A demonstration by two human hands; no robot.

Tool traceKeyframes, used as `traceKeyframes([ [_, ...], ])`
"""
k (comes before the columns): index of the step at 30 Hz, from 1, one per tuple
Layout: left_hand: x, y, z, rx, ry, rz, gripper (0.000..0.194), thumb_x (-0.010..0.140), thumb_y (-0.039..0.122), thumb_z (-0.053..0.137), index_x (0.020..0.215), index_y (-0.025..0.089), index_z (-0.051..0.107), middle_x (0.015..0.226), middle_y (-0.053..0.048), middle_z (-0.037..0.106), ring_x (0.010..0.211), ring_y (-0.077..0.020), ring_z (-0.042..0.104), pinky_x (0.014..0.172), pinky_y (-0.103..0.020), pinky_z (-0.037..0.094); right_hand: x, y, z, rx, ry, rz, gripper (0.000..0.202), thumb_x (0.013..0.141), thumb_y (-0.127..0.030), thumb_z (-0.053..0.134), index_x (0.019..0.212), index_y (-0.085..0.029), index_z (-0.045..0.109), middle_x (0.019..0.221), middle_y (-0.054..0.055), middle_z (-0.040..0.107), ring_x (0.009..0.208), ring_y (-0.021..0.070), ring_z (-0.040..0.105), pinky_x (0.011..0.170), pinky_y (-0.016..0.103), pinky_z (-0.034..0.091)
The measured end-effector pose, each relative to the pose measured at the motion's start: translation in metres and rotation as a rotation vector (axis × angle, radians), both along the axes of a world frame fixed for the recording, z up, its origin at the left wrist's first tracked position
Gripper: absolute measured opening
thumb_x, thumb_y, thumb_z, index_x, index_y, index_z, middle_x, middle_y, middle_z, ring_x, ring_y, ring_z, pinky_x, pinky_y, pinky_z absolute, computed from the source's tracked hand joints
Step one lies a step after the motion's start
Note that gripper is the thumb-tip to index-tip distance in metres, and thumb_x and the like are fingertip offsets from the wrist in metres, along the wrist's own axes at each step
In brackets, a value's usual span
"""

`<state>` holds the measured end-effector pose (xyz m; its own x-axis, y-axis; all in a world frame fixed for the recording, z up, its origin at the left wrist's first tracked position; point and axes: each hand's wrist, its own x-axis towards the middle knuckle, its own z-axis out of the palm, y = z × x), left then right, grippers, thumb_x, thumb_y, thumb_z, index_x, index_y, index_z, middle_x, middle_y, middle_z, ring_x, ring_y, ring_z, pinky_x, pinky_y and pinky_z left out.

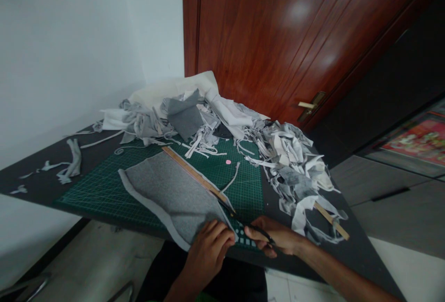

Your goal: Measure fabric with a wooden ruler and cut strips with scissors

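A piece of grey fabric (174, 186) with a pale edge lies over the green cutting mat (100, 200). Its near end reaches the front edge of the table. My left hand (210, 248) is closed on that near end, fingers curled over the cloth. In my right hand (274, 237) are black-handled scissors (252, 228), their blades pointing up and left along the fabric's right edge. A wooden ruler (187, 168) rests on the fabric near the same edge, its lower end by the scissor blades. A thin fabric strip (232, 179) lies just right of the ruler.
Fabric scraps (194, 116) are heaped along the back, and more scraps (295, 167) fill the right side. A second wooden stick (332, 221) lies among them. A pink disc (228, 162) sits on the mat. Behind the dark table (31, 167) stands a wooden door (257, 37).
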<state>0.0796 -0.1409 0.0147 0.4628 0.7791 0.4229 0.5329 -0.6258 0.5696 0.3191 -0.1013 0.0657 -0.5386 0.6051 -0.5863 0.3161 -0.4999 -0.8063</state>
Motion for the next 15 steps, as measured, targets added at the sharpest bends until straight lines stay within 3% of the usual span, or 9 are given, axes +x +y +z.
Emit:
traceKeyframes([
  [15,-0.0002,0.0006,0.0006,-0.003,-0.012,-0.011,0.022,0.108,0.02,0.046,0.096,0.022,0.064,0.095,-0.002,0.068,0.093,-0.0198,0.059,0.085,-0.033,0.043,0.0015,0.0015,0.002,0.014,0.003,0.023,0.072,0.069,-0.084,0.075,0.06,-0.019,0.045,0.049,-0.011,0.041,0.034,0.0002,0.032,0.029,0.014,0.027],
])
